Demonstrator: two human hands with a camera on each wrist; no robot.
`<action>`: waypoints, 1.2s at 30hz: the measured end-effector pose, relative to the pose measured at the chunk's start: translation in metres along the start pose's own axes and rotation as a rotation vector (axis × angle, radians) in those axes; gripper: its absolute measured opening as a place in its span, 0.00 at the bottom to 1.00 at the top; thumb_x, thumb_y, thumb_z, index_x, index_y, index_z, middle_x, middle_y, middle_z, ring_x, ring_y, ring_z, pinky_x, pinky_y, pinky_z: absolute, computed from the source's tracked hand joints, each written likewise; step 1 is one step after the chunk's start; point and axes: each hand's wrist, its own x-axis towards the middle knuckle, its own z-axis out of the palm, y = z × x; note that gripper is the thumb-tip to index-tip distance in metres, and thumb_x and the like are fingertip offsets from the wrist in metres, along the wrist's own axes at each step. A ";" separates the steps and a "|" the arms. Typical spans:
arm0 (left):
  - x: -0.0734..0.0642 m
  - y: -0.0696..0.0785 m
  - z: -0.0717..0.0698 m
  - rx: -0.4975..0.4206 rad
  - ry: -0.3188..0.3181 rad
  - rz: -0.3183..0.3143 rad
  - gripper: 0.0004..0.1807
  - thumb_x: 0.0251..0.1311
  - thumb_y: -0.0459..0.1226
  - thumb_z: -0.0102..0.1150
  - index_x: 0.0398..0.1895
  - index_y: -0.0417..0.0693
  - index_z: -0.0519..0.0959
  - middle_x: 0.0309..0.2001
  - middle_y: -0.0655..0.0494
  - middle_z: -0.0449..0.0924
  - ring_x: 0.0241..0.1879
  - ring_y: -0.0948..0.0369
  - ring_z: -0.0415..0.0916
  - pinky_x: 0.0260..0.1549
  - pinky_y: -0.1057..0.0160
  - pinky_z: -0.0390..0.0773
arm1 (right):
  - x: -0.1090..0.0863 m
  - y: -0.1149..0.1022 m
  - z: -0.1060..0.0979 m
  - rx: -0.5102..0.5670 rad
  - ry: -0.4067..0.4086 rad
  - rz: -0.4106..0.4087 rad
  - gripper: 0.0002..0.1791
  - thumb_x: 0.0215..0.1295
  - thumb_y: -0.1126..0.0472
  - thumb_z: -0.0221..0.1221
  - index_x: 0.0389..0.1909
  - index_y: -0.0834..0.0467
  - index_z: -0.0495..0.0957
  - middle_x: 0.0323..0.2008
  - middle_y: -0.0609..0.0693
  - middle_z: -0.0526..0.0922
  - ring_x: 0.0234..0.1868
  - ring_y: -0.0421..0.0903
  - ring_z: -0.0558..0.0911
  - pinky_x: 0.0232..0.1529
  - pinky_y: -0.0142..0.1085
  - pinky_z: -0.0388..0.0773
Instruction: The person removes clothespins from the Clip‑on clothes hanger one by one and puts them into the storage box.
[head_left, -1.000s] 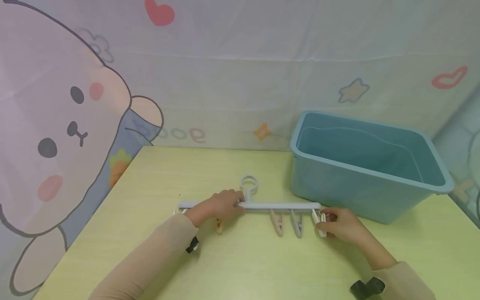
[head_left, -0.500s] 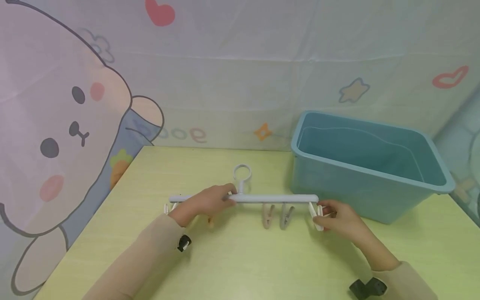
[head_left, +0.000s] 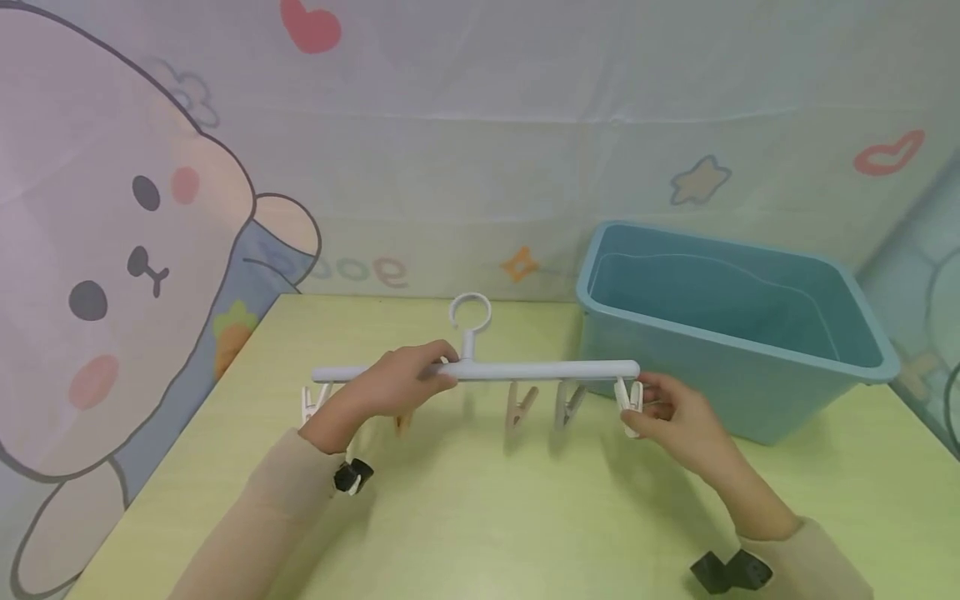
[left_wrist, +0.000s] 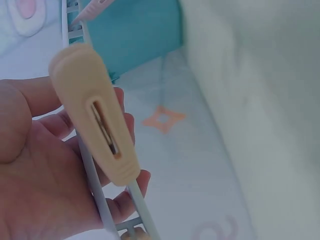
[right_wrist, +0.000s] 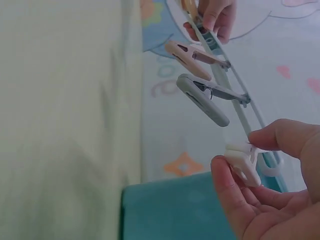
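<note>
A white clip hanger (head_left: 555, 370) with a ring-shaped hook (head_left: 471, 312) is held up above the table. My left hand (head_left: 397, 379) grips its bar just left of the hook. At the bar's right end, my right hand (head_left: 682, 417) pinches a white clothespin (right_wrist: 242, 162) between thumb and fingers. Between the hands hang a beige clothespin (right_wrist: 187, 60) and a grey clothespin (right_wrist: 202, 97). A peach clothespin (left_wrist: 95, 110) hangs by my left palm, and another white clothespin (head_left: 307, 404) is at the left end. My left forearm may hide part of the bar's underside.
On the right of the pale yellow table (head_left: 480, 517) stands a blue-green plastic bin (head_left: 675, 350), close behind my right hand. A cloth backdrop (head_left: 465, 167) with cartoon prints rises behind the table's far edge.
Both hands have raised the hanger off the table, and it has shifted slightly left. Its clothespins now dangle from the bar. My right hand has kept its pinch on the white clothespin.
</note>
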 end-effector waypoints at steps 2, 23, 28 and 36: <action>-0.002 0.004 -0.005 0.021 0.034 0.022 0.14 0.69 0.42 0.54 0.55 0.52 0.72 0.41 0.52 0.80 0.20 0.60 0.69 0.31 0.60 0.72 | 0.000 -0.005 -0.004 0.049 0.007 -0.011 0.35 0.64 0.65 0.61 0.67 0.73 0.58 0.50 0.67 0.76 0.40 0.39 0.82 0.37 0.36 0.82; -0.018 0.029 -0.022 -0.022 0.281 0.157 0.14 0.65 0.38 0.59 0.52 0.48 0.77 0.40 0.55 0.80 0.20 0.62 0.72 0.36 0.59 0.73 | 0.016 -0.020 -0.032 0.639 -0.345 -0.230 0.15 0.70 0.75 0.48 0.49 0.58 0.76 0.41 0.50 0.84 0.38 0.44 0.84 0.46 0.37 0.80; -0.022 0.033 -0.020 0.007 0.330 0.163 0.13 0.63 0.38 0.61 0.50 0.49 0.78 0.37 0.58 0.80 0.22 0.62 0.72 0.34 0.60 0.71 | 0.018 -0.018 -0.035 0.717 -0.455 -0.317 0.17 0.73 0.75 0.41 0.49 0.61 0.77 0.43 0.50 0.84 0.40 0.43 0.84 0.47 0.37 0.80; -0.025 0.036 -0.018 0.061 0.381 0.205 0.13 0.61 0.36 0.63 0.49 0.47 0.79 0.39 0.58 0.81 0.30 0.61 0.71 0.35 0.59 0.70 | 0.020 -0.018 -0.035 0.746 -0.522 -0.372 0.19 0.75 0.73 0.38 0.49 0.62 0.79 0.43 0.49 0.83 0.41 0.43 0.84 0.46 0.36 0.80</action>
